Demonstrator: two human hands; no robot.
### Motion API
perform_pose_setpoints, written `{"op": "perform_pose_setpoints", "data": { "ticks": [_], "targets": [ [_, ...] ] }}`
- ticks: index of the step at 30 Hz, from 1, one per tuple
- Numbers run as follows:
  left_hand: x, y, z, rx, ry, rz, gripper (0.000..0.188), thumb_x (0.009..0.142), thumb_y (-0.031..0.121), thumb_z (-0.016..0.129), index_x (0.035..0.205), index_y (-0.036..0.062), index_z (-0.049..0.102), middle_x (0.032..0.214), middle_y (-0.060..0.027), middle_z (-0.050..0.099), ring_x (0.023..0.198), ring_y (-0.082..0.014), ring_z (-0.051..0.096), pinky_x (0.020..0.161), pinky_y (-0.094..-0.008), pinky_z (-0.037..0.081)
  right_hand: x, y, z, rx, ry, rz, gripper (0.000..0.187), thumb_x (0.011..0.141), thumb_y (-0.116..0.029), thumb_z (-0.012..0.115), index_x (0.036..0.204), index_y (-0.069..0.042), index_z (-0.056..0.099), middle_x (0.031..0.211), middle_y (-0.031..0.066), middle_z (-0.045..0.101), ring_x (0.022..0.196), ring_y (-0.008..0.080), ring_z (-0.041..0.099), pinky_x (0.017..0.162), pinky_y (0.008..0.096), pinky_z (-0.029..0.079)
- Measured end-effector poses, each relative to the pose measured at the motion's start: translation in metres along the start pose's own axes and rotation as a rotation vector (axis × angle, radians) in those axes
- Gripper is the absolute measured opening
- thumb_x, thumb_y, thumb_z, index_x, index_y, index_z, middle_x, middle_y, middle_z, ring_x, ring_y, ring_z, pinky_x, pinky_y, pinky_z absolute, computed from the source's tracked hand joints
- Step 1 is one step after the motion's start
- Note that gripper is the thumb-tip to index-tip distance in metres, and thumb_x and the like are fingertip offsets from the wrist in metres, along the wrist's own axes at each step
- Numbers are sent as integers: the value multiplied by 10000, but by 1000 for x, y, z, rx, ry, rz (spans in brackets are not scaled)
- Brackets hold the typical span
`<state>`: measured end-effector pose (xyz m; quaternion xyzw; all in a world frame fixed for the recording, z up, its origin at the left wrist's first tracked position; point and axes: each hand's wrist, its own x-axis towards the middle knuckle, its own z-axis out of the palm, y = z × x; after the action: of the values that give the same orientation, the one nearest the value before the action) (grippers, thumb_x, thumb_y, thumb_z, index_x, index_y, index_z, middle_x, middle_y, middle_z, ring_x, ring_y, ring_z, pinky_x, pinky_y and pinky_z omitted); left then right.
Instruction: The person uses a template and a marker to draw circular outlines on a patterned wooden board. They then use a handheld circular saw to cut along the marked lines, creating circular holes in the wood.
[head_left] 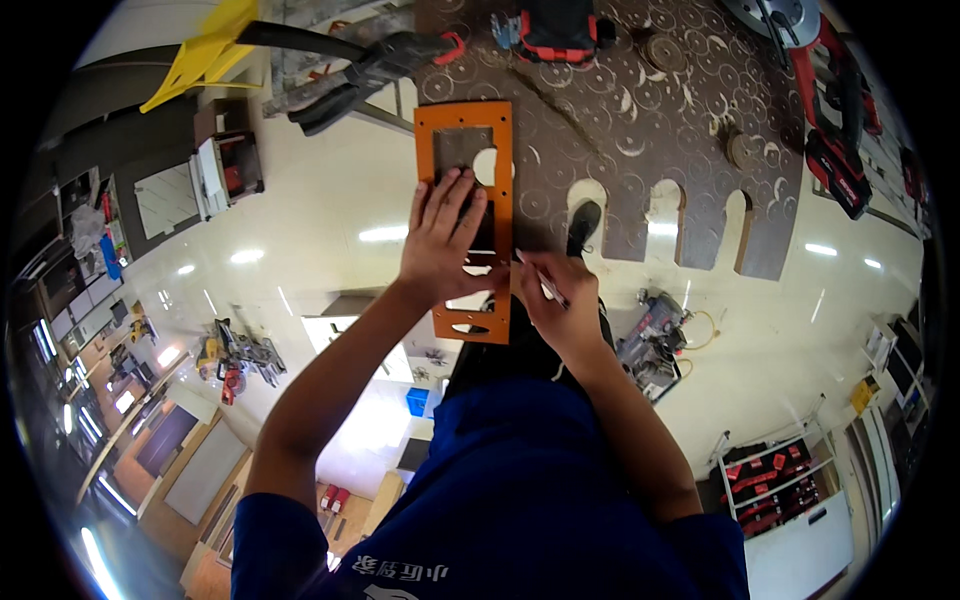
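A long orange template (503, 215) with rectangular cutouts and small holes lies along the left side of a brown board (560, 120). Spread out flat, my left hand (440, 240) rests on the template's middle, its thumb stretched toward the right rim. My right hand (562, 305) pinches a slim marking pen or pencil (546, 281), whose tip is at the template's right edge. Whether the tip touches the board is too small to tell. Round-ended slots (663, 215) open along the board's near edge, and many circle marks cover its face.
At the board's far edge sits a black-and-red tool (556, 35). A red-and-black cordless saw (835, 130) is at the far right. A black tool with a yellow part (375, 75) lies far left. Below, my shoe (584, 228) shows through a slot; a machine (655, 340) stands on the floor.
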<state>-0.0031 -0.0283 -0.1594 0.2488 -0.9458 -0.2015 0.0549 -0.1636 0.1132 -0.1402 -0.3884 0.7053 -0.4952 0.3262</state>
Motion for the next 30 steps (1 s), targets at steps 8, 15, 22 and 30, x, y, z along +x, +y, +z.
{"op": "perform_pose_setpoints", "data": {
  "ticks": [8, 15, 22, 30],
  "targets": [
    [9, 2, -5, -4, -8, 1, 1000, 673, 462, 838, 1479, 33, 428, 1554, -236, 365, 1475, -412, 322, 1187, -618, 208, 71, 5, 3, 80, 39, -23, 116, 860, -1, 675, 976, 3, 672, 800, 184, 676, 696, 298, 699, 628, 349, 524],
    [0, 3, -1, -30, 5, 0, 1023, 686, 516, 839, 1493, 43, 422, 1569, -226, 340, 1490, -407, 286, 1201, -615, 180, -41, -18, -17, -21, -81, 101, 102, 897, 0, 664, 999, 8, 662, 840, 167, 694, 696, 274, 708, 617, 311, 537],
    [-4, 5, -25, 6, -5, 4, 882, 815, 506, 753, 1473, 13, 432, 1575, -236, 323, 1511, -407, 237, 1216, -615, 140, -35, -55, -73, 199, 76, 163, 252, 1061, -130, 518, 1217, 48, 604, 1002, 146, 729, 850, 180, 703, 785, 310, 572],
    [-106, 6, -21, -314, 233, -656, 684, 837, 351, 810, 1292, -52, 497, 1143, -261, 664, 1036, -383, 678, 889, -435, 554, -61, -47, -53, 257, -73, 165, 280, 1082, -170, 480, 1255, 24, 584, 1035, 126, 722, 846, 156, 687, 775, 298, 568]
  ]
}}
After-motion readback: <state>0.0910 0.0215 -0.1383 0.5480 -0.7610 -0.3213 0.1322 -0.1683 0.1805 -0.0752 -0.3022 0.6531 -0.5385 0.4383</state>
